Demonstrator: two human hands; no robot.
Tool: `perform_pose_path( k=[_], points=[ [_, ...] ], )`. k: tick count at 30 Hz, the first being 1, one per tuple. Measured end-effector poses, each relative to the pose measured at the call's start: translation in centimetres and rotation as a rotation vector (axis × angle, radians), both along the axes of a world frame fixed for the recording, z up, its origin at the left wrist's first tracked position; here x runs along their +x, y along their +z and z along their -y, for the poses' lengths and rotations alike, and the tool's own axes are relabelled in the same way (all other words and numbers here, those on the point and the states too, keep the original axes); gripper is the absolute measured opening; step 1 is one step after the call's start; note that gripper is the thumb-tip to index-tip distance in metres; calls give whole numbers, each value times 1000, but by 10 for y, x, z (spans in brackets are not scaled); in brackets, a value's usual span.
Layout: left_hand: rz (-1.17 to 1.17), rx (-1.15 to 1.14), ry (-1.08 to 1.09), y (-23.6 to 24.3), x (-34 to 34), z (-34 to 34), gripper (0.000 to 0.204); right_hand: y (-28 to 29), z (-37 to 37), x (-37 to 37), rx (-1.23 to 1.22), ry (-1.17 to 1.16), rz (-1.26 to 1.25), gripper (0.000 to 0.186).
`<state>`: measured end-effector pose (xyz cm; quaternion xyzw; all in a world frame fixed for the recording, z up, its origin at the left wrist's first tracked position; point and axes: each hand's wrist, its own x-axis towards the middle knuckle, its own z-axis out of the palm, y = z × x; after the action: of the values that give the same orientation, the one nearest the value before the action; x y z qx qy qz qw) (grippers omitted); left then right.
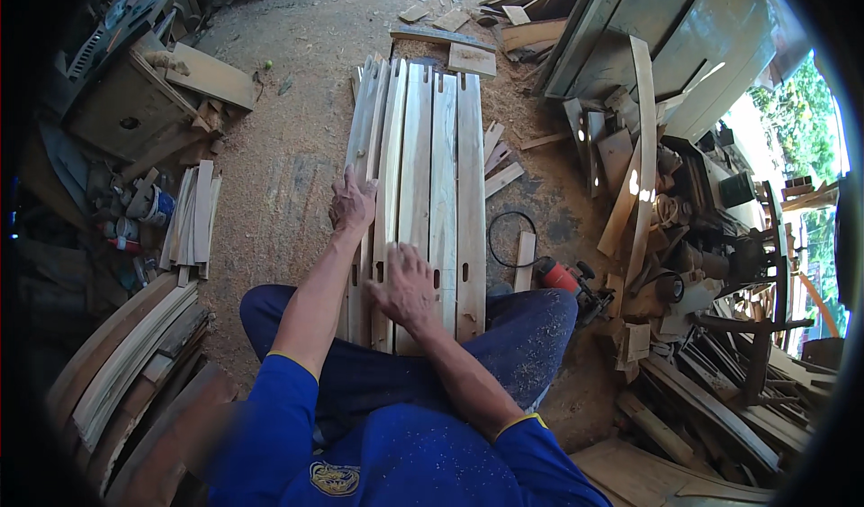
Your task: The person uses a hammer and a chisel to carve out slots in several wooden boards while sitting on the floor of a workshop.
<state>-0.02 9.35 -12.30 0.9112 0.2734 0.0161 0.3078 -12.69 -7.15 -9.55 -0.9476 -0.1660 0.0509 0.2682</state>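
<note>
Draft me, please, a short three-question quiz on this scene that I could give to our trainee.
1. True or false: the red tool is to the right of the boards.

2. Choose one. Compared with the right hand, the left hand is:
A) nearer the shirt
B) farther from the shirt
C) hidden from view

3. Fill in the missing word: long, dark ____ are cut into the boards near the ends closest to the person.

Key: 1. True. 2. B. 3. Slots.
</note>
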Motion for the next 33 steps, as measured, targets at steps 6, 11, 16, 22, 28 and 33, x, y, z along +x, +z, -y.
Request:
perform_pose_path(
  k=[6,11,16,22,28,33],
  points=[
    [121,-11,-11,-25,-2,-36,72,-25,-36,-21,-54,29,89,71],
    [261,-23,18,-37,-20,-90,67,-39,-60,-21,-147,28,160,59],
    [345,-239,99,-5,-30,-97,60,-43,-58,-11,9,-59,174,66],
    [447,-450,127,0,-43,-123,56,-31,-62,0,-104,-30,190,69],
    [526,-578,79,35,-38,-113,58,-8,19,2,-62,-166,205,57],
    [496,-733,-42,59,-14,-82,59,-22,119,24,-16,-488,13,63]
  ],
)
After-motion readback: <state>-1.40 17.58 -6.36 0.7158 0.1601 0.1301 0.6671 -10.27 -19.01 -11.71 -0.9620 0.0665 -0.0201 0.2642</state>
